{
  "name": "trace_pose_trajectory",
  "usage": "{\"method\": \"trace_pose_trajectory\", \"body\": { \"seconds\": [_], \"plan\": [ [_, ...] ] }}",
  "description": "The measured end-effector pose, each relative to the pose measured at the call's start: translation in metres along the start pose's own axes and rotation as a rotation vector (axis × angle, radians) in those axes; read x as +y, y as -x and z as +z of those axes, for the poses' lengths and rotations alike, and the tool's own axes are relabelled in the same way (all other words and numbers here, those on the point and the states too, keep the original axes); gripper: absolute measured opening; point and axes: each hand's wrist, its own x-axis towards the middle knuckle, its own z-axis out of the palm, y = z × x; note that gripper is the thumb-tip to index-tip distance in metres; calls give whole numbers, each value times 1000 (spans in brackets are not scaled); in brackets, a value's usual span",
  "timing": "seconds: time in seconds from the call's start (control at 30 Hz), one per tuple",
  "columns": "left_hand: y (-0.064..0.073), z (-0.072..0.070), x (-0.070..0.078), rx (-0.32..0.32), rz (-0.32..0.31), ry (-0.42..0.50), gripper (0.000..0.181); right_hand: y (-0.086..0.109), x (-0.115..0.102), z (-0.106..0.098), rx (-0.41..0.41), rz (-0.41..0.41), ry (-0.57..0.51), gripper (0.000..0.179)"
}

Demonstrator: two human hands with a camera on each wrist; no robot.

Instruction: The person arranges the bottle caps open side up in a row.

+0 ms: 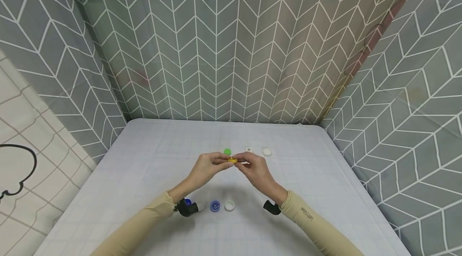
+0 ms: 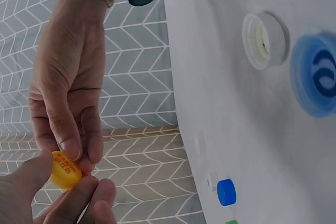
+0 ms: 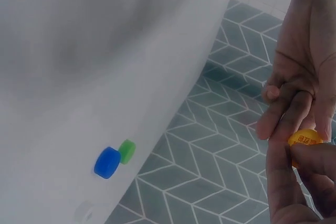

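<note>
Both hands meet above the middle of the table at a small yellow bottle cap (image 1: pixel 232 160). My left hand (image 1: pixel 204 170) pinches it between thumb and fingers from the left. From the right, my right hand (image 1: pixel 257 171) pinches it with thumb and fingertips. Red lettering marks the yellow cap's (image 2: pixel 66 170) top face in the left wrist view. Just beyond the hands, a green cap (image 1: pixel 227 151) lies on the table. Beside it, a blue cap (image 3: pixel 107 162) shows in the right wrist view; the hands hide it in the head view.
Behind the right hand lie a small white cap (image 1: pixel 249 149) and a round white cap (image 1: pixel 266 152). Nearer me are a blue lid (image 1: pixel 215 206) with a swirl and a white cap (image 1: pixel 229 206). A dark blue cap (image 1: pixel 187 202) sits partly behind the left wrist camera (image 1: pixel 187 208).
</note>
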Motion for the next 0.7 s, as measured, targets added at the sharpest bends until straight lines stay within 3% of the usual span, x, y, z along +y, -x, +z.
{"method": "trace_pose_trajectory", "body": {
  "seconds": [0.33,0.7],
  "plan": [
    [-2,-3,-3,-64,-57,63,40,3,1,1,-27,-14,0,21],
    [-3,-5,-4,-64,-14,50,38,2,1,-3,-73,-94,10,29]
  ]
}}
